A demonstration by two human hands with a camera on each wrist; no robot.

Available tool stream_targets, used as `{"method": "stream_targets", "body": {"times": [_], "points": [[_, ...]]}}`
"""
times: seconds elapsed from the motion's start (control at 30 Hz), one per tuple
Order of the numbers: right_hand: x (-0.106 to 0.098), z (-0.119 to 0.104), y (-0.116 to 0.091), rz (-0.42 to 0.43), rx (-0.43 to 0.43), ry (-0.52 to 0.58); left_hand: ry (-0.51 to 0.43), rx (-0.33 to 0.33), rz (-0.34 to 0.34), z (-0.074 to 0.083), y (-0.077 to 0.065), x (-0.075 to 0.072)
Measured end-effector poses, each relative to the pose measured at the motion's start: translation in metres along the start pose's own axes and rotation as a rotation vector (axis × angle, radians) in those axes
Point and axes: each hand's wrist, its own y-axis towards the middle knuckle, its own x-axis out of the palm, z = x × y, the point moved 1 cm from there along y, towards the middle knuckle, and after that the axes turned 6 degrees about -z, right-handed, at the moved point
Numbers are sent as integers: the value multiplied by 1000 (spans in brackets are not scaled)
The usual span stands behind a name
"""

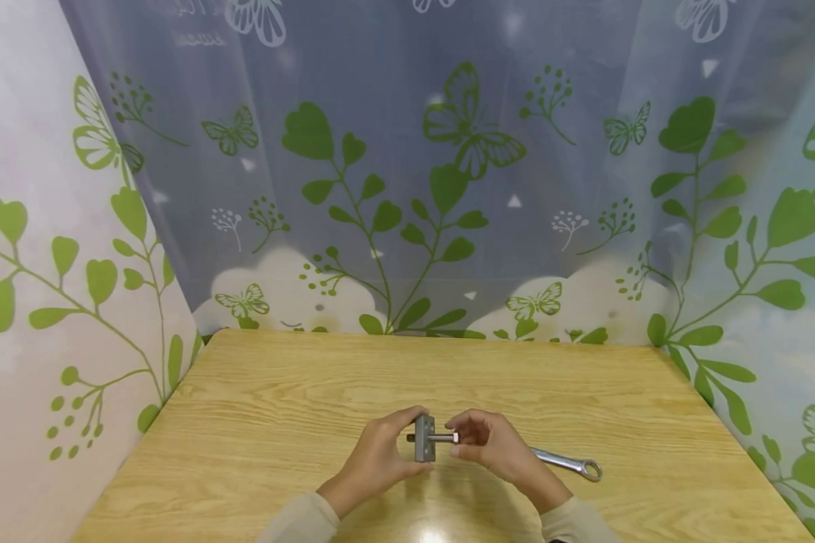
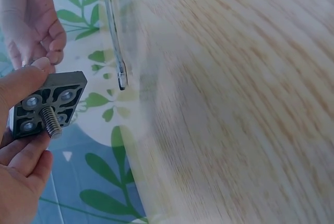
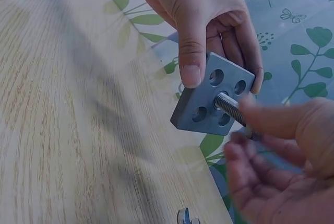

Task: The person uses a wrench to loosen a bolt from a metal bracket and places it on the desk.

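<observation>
My left hand [image 1: 375, 456] grips a grey square plate [image 1: 424, 439] by its edges, thumb on one side and fingers on the other, above the table. A metal bolt [image 1: 443, 437] passes through the plate's middle. In the left wrist view the threaded end of the bolt [image 2: 50, 122] sticks out of the ribbed face. Several round holes surround the shank on the plate's smooth face [image 3: 202, 98]. With thumb and fingers, my right hand [image 1: 502, 451] pinches the bolt at its head end; the fingers look blurred in the right wrist view and partly hide the head.
A combination wrench [image 1: 569, 461] lies on the wooden table [image 1: 312, 385], right of and partly behind my right hand. Curtains [image 1: 394, 188] printed with leaves and butterflies hang behind the table and along both sides.
</observation>
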Motion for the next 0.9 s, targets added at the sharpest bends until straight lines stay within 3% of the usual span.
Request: {"method": "stream_targets", "body": {"times": [0.27, 0.47, 0.6, 0.9], "points": [[1, 5, 2, -85, 138, 95, 1, -13, -4, -1, -1, 1], [2, 3, 2, -83, 158, 119, 0, -5, -7, -1, 0, 2], [1, -1, 1, -87, 133, 112, -4, -2, -9, -1, 0, 2], [-1, -2, -1, 5, -44, -57, -8, -10, -5, -1, -1, 2]]}}
